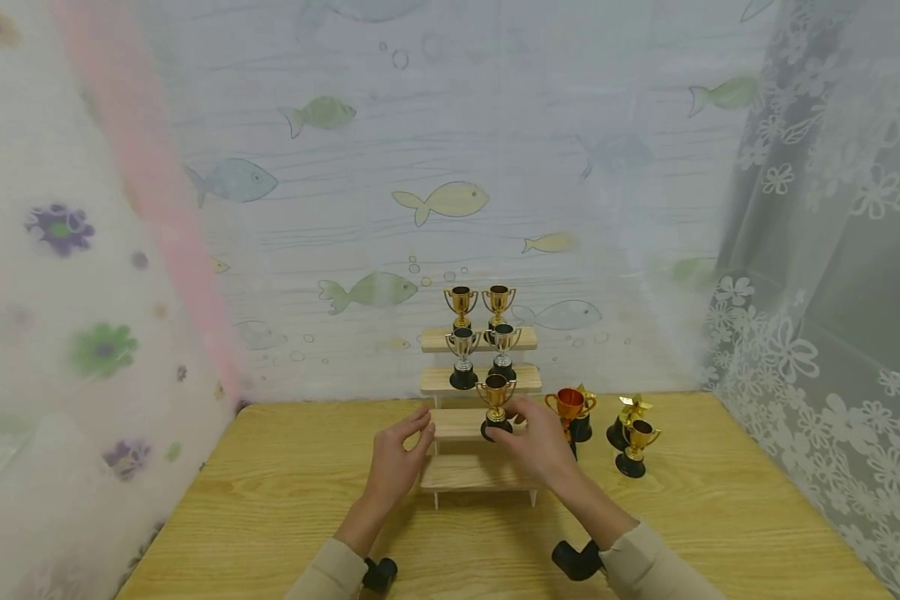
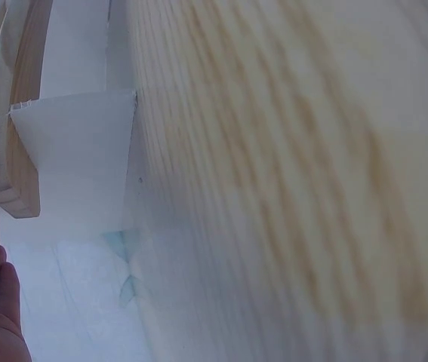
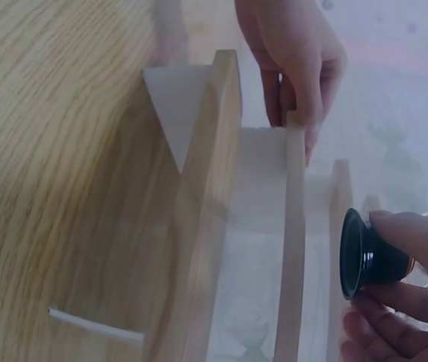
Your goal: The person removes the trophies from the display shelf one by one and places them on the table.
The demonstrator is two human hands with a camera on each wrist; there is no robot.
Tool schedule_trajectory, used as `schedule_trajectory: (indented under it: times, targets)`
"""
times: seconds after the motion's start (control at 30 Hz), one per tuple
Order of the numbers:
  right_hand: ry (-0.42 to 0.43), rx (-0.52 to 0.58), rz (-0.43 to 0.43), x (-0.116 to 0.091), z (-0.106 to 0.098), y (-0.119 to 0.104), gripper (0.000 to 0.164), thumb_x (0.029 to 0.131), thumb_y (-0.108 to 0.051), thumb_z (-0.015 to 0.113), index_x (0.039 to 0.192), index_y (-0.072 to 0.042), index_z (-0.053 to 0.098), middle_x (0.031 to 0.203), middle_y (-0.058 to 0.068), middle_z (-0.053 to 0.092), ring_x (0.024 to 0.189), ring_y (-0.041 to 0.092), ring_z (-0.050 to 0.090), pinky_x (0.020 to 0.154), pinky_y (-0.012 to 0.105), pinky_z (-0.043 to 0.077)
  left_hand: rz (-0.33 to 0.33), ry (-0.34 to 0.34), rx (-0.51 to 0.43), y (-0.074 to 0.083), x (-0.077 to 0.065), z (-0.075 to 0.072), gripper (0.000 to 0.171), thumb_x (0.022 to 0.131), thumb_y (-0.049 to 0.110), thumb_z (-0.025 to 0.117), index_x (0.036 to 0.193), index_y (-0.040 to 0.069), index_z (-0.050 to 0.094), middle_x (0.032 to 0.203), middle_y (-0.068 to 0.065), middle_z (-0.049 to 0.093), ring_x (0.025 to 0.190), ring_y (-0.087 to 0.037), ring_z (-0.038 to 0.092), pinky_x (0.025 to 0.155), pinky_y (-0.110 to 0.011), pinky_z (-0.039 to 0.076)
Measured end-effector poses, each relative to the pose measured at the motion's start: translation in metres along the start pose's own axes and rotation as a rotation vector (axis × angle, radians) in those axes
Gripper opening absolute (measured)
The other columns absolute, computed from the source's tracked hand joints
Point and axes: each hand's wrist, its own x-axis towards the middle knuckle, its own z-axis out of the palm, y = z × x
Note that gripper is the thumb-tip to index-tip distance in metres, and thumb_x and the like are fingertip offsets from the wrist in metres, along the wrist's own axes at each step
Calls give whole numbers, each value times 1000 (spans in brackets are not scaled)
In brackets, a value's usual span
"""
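A tiered wooden display stand (image 1: 480, 473) with white side supports stands on the table. At the left end of its second step from the bottom, my left hand (image 1: 399, 454) pinches the board's edge between thumb and fingers. My right hand (image 1: 537, 440) grips a small gold-coloured trophy cup (image 1: 497, 393) by its black base (image 3: 380, 260), upright at the right part of that same step. The right wrist view shows the base's rim beside the boards; whether it touches the step cannot be told. Two silver trophies (image 1: 462, 344) occupy the step above, and two gold trophies (image 1: 461, 303) the top step.
Right of the stand are an orange-red trophy cup (image 1: 570, 404), partly behind my right hand, star-topped trophies (image 1: 633, 411) and a small gold cup (image 1: 640, 439). The wood-grain table (image 1: 285, 475) meets fish-patterned sheeting (image 1: 330, 225) behind and a lace curtain (image 1: 791, 350) at right.
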Motion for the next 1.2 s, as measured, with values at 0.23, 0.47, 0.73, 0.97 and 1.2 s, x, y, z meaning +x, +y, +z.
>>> schedule_trajectory:
  times: [0.23,0.47,0.73,0.97,1.2]
  targets:
    - [17,-21,-10,-3,-6,6,25,84,-22,86,103,-9,75,106,7,71,98,30,65,81,47,55,2,4,1,0,0,0,30,101,14,68,123,-5,71,132,-17,66,120,-34,66,98,-51,54]
    - [28,-19,-16,-6,-13,10,26,84,-22,86,103,-8,75,105,8,71,98,30,65,81,47,55,2,1,7,0,1,0,30,101,16,68,122,-4,72,133,-15,66,120,-33,66,98,-49,54]
    - [18,-16,-10,-7,-19,15,24,85,-20,85,102,-9,74,102,5,70,98,32,64,80,45,54,-48,-23,-2,-1,0,-1,32,102,18,66,124,-4,71,136,-14,65,123,-30,64,101,-47,53]
    - [24,-35,-13,-8,-24,18,25,85,-20,85,102,-7,74,100,5,69,95,30,64,79,44,55,-22,-19,9,0,-1,-1,31,102,17,67,123,-5,71,134,-19,65,122,-32,65,99,-49,54]
    - [22,-42,-18,-11,-29,23,28,86,-19,84,107,-4,74,104,8,68,92,29,66,75,40,56,-24,-15,3,-1,-1,-1,31,101,17,67,123,-4,72,135,-17,65,121,-31,65,99,-48,53]
